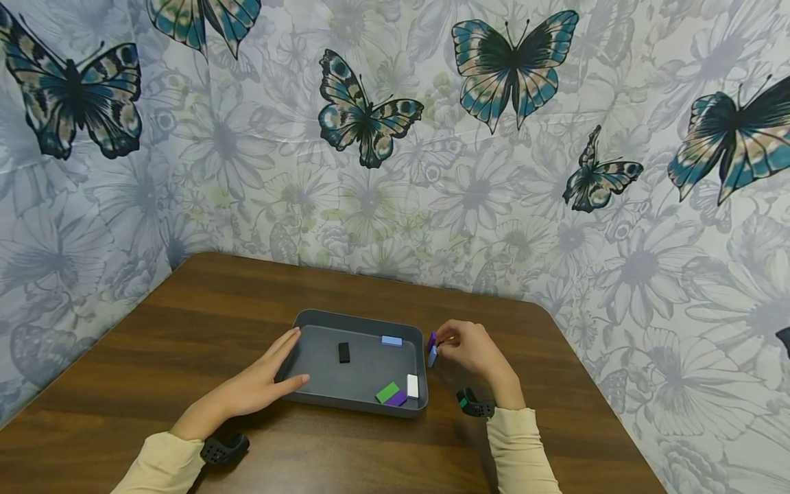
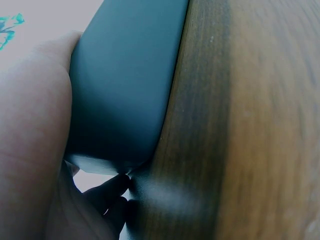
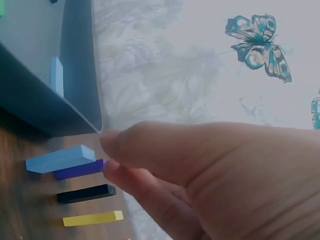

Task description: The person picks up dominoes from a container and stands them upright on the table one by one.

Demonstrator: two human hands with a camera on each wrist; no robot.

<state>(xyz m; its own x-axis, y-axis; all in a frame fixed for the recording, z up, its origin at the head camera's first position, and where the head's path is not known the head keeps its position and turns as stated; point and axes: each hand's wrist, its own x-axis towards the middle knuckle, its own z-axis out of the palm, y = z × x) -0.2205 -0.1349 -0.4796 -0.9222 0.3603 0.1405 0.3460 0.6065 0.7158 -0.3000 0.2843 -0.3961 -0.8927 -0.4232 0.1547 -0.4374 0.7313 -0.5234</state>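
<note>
My left hand is spread against the left end of the grey tray, fingers along its side and thumb near the front edge. Close to the tray's right side, my right hand has its thumb and fingertips beside a light blue block and a purple block. A small gap shows between the fingertips and the blue block's near end. These two blocks stand on edge in a row with a black block and a yellow block; an orange edge barely shows below.
Inside the tray lie a black block, a light blue block, a green block, a purple block and a white block. A butterfly-patterned wall covering borders the brown table.
</note>
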